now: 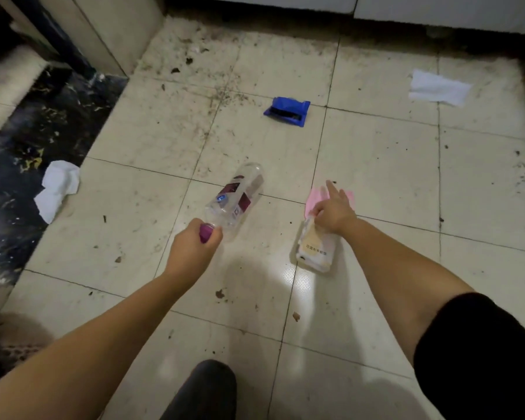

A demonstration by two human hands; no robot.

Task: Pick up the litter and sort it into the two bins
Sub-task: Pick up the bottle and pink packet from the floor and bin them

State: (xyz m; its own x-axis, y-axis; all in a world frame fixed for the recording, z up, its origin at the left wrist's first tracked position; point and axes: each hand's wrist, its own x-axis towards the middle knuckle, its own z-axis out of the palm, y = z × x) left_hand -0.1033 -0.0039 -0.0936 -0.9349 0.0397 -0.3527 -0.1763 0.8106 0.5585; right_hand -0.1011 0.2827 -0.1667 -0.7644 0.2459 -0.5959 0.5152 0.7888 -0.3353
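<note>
You are gripping a clear plastic bottle (235, 199) by its purple cap (206, 232): your left hand (194, 243) is curled shut around the cap end, and the body of the bottle is pointing away from you over the pale floor tiles (376, 165). Whether it is resting on the tiles or lifted just off them is not clear. Your left forearm is reaching straight forward from the lower left.

Your right hand (334, 210) is pinching a flat beige packet (314, 250) at its far end, thumb and lower fingers closed on it, while the index finger is stretching forward over a pink paper (312, 200) lying on the tiles. Your right arm is coming in from the lower right, with a black sleeve (479, 356) at the upper arm.

Farther off, a blue wrapper (287, 111) is lying ahead, a white tissue (438, 88) at the far right, and a crumpled tissue (58, 189) at the left beside the dark marble strip (28, 140).
</note>
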